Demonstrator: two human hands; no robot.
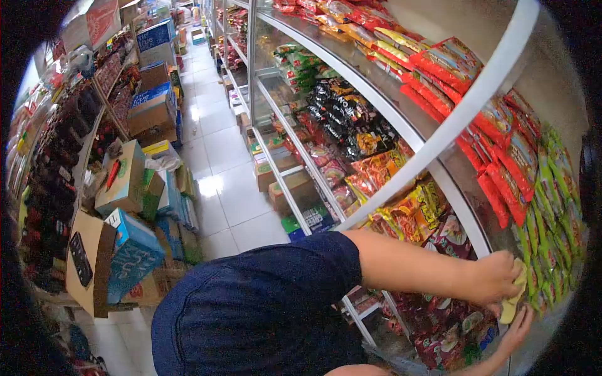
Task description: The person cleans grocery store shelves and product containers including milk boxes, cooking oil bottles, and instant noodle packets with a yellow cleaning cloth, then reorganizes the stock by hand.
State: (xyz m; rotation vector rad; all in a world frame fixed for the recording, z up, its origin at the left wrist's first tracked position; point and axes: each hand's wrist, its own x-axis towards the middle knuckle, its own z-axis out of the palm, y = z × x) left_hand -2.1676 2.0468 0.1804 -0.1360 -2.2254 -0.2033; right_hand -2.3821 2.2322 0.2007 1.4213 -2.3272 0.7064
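Note:
My left hand [498,279] reaches across to the shelf at the right, its fingers closed on a yellow cloth [518,282]. Just below it, my right hand [517,327] holds the cloth's lower end between thumb and fingers. The cloth looks folded or bunched, and part of it is hidden by the fingers. Rows of green snack packets [544,232] lie right beside both hands. Red snack packets [501,166] continue along the same shelf, farther up.
A white curved frame bar [439,135] crosses above my left arm. Lower shelves hold black packets [348,116] and orange noodle-like packets [379,172]. Cardboard boxes [153,113] and a blue carton [133,254] line the tiled aisle [219,169].

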